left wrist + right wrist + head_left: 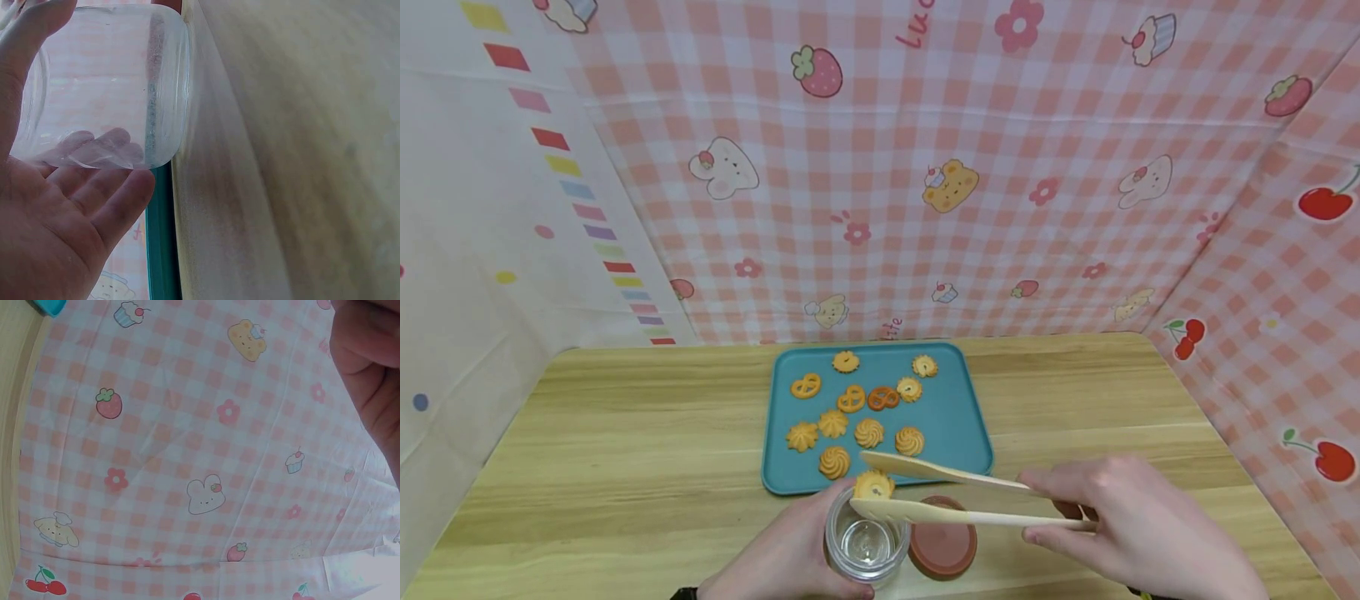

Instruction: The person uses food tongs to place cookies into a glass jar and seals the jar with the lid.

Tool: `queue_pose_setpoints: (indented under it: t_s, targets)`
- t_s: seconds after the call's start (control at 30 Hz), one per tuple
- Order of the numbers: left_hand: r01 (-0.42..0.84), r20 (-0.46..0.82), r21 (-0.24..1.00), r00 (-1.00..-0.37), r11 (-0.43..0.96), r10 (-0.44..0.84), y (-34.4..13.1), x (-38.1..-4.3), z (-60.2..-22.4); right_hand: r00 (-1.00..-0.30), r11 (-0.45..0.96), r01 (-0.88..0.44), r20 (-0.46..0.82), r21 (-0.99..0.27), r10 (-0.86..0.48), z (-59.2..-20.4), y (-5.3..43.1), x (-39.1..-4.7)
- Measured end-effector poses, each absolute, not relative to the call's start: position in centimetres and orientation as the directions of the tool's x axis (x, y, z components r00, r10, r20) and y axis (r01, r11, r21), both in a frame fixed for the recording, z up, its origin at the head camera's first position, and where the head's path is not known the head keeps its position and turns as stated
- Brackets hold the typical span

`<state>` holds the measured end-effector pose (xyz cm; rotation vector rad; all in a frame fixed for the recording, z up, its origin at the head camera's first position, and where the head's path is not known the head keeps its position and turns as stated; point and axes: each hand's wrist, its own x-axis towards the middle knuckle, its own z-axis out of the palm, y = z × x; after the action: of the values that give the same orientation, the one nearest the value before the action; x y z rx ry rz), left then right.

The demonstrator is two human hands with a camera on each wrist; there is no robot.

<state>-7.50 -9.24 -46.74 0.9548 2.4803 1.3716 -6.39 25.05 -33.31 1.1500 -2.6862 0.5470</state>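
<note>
My left hand (793, 546) curls round a clear jar (867, 546) with an open top, near the table's front edge. In the left wrist view the jar (106, 81) shows no food inside, with thumb above and fingers behind it. My right hand (1127, 521) grips wooden tongs (977, 500) by their handle end. Between the tongs' tips is a round, scalloped cookie (874, 485), over the far rim of the jar. The right wrist view catches only part of the right hand (369, 369) at its upper right corner.
A teal tray (955, 417) lies behind the jar, holding several cookies (869, 432) and a few pretzels (806, 386). Right of the jar, a reddish-brown lid (943, 542) rests on the wooden table (647, 467). Checked cloth (887, 192) hangs at the back and right.
</note>
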Motion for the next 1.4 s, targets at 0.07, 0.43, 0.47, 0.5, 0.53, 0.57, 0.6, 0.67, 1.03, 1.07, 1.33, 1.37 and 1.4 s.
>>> queue_pose_setpoints:
  t_s: [0.07, 0.43, 0.47, 0.5, 0.53, 0.57, 0.6, 0.67, 1.03, 1.07, 1.33, 1.37, 1.4]
  targets:
    - [0.45, 0.158, 0.807, -0.788, 0.383, 0.594, -9.3, -7.5, -46.7, -0.694, 0.635, -0.72, 0.273, -0.281, -0.666, -33.3, 25.0, -6.2]
    - [0.423, 0.122, 0.815, -0.793, 0.395, 0.597, -9.2, -7.5, -46.6, -0.728, 0.663, -0.679, 0.168, -0.314, -0.665, -33.1, 24.8, -5.7]
    - [0.423, 0.121, 0.815, -0.793, 0.396, 0.596, -9.2, -7.5, -46.6, -0.726, 0.663, -0.681, 0.165, -0.312, -0.667, -33.1, 24.8, -5.7]
    - [0.417, 0.117, 0.819, -0.794, 0.394, 0.596, -9.2, -7.5, -46.6, -0.724, 0.663, -0.683, 0.166, -0.307, -0.67, -33.1, 24.7, -5.7]
    - [0.413, 0.116, 0.823, -0.794, 0.39, 0.596, -9.2, -7.5, -46.6, -0.723, 0.662, -0.684, 0.162, -0.307, -0.672, -33.1, 24.7, -5.7]
    - [0.412, 0.117, 0.824, -0.794, 0.388, 0.596, -9.2, -7.4, -46.6, -0.722, 0.661, -0.684, 0.156, -0.309, -0.675, -33.1, 24.7, -5.7]
    - [0.411, 0.117, 0.826, -0.794, 0.385, 0.597, -9.2, -7.4, -46.5, -0.72, 0.659, -0.684, 0.149, -0.313, -0.677, -33.1, 24.7, -5.8]
    - [0.415, 0.124, 0.828, -0.791, 0.377, 0.599, -9.2, -7.4, -46.5, -0.716, 0.655, -0.687, 0.144, -0.313, -0.683, -33.1, 24.6, -5.9]
    - [0.425, 0.128, 0.816, -0.794, 0.392, 0.595, -9.2, -7.4, -46.5, -0.713, 0.652, -0.697, 0.198, -0.299, -0.673, -33.5, 24.4, -6.1]
    - [0.423, 0.127, 0.819, -0.792, 0.387, 0.597, -9.2, -7.4, -46.5, -0.709, 0.65, -0.703, 0.208, -0.289, -0.674, -33.5, 24.4, -6.1]
    - [0.43, 0.141, 0.825, -0.784, 0.365, 0.605, -9.2, -7.6, -46.5, -0.687, 0.651, -0.726, 0.274, -0.22, -0.673, -33.8, 24.6, -6.7]
    - [0.433, 0.143, 0.823, -0.784, 0.367, 0.604, -9.2, -7.6, -46.5, -0.685, 0.653, -0.727, 0.281, -0.211, -0.672, -33.9, 24.6, -6.8]
    - [0.434, 0.145, 0.823, -0.784, 0.366, 0.604, -9.2, -7.6, -46.5, -0.685, 0.655, -0.727, 0.285, -0.207, -0.67, -33.9, 24.6, -6.9]
